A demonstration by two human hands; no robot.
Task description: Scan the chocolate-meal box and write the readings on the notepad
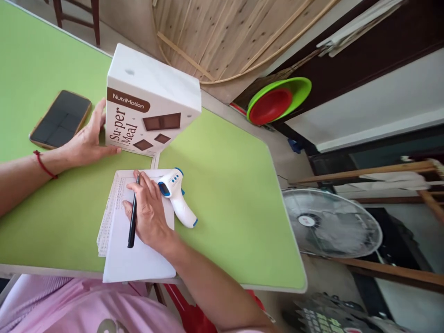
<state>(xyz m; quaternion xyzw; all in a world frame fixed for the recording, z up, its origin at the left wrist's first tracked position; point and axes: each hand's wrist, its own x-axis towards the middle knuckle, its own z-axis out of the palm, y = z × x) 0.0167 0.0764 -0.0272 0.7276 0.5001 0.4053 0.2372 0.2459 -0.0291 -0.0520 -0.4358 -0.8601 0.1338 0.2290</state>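
A white "NutriMotion Super Meal" box (pixel 149 92) stands upright on the green table, with brown pieces pictured on its front. My left hand (pixel 88 141) grips its lower left corner, thumb along the bottom front and fingers at the side. A black pen (pixel 132 217) lies between the thumb and fingers of my right hand (pixel 147 210), which rests on a white sheet of paper (pixel 120 259). Printed sheets (pixel 107 222) stick out beneath that paper on the left. Touching or nearly touching my right fingertips is a white and blue infrared thermometer (pixel 178 199).
A smartphone (pixel 60 119) lies left of my left hand on the green table (pixel 236 199). Beyond the table's right edge stands a fan (pixel 333 222). Green and red basins (pixel 277 101) and a round wooden board (pixel 222 37) are farther back.
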